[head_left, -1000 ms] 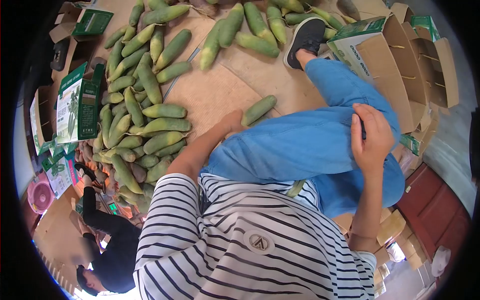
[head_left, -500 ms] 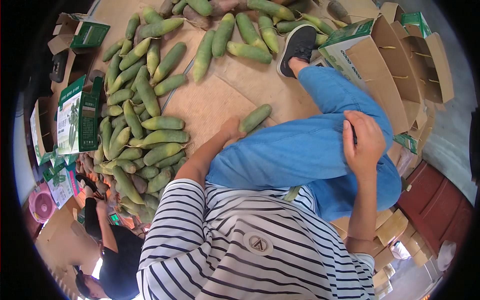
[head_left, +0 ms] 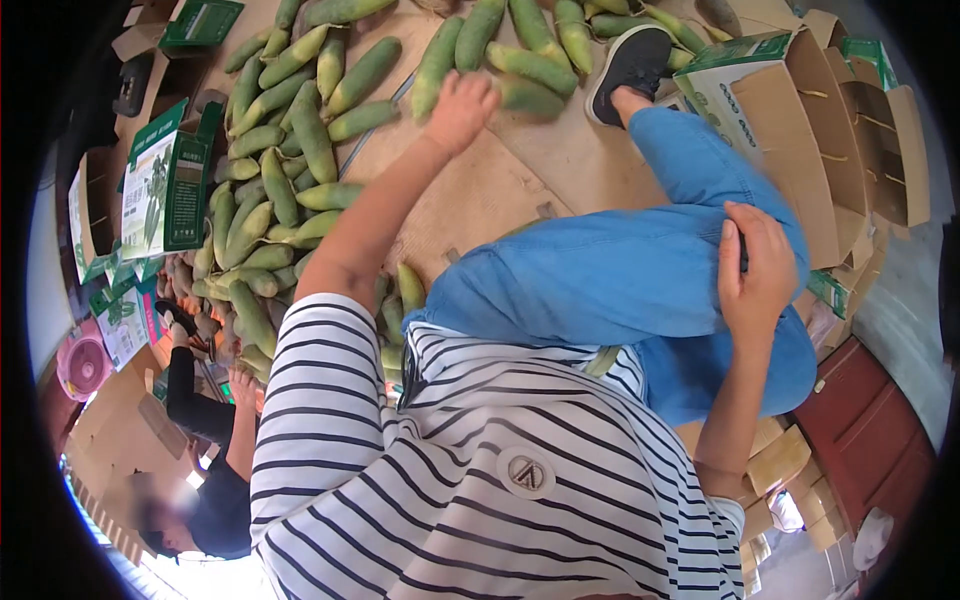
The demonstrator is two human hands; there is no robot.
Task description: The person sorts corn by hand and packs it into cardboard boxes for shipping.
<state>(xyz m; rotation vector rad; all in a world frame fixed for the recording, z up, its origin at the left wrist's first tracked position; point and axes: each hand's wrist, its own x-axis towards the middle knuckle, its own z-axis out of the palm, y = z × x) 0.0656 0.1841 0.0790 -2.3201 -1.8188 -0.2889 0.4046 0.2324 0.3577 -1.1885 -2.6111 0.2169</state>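
The person's left hand (head_left: pixel 462 112) reaches out over the floor (head_left: pixel 500 185), fingers loosely bent and a little apart, back of the hand upward, and seems to hold nothing. Its fingertips are just beside a green radish (head_left: pixel 530 97) that lies sideways on the floor, beyond the bent knee; whether they touch it cannot be told. A paler radish (head_left: pixel 437 72) lies lengthwise close by on the hand's other side, and more lie in a loose row at the far edge, some near the dark shoe (head_left: pixel 638 72). The right hand (head_left: pixel 757 265) rests on the blue trousers (head_left: pixel 570 285) near the knee, thumb set off from the curled fingers; a small dark patch shows in the gap, and whether it is a held thing cannot be told. To the left, a heap of radishes (head_left: pixel 310 135) runs down past the striped sleeve (head_left: pixel 330 400). A green and white box (head_left: pixel 165 190) stands beyond the heap, an open carton (head_left: pixel 800 140) to the right. At lower left, another person (head_left: pixel 215 480) in dark clothes sits near a pink basin (head_left: pixel 85 365).
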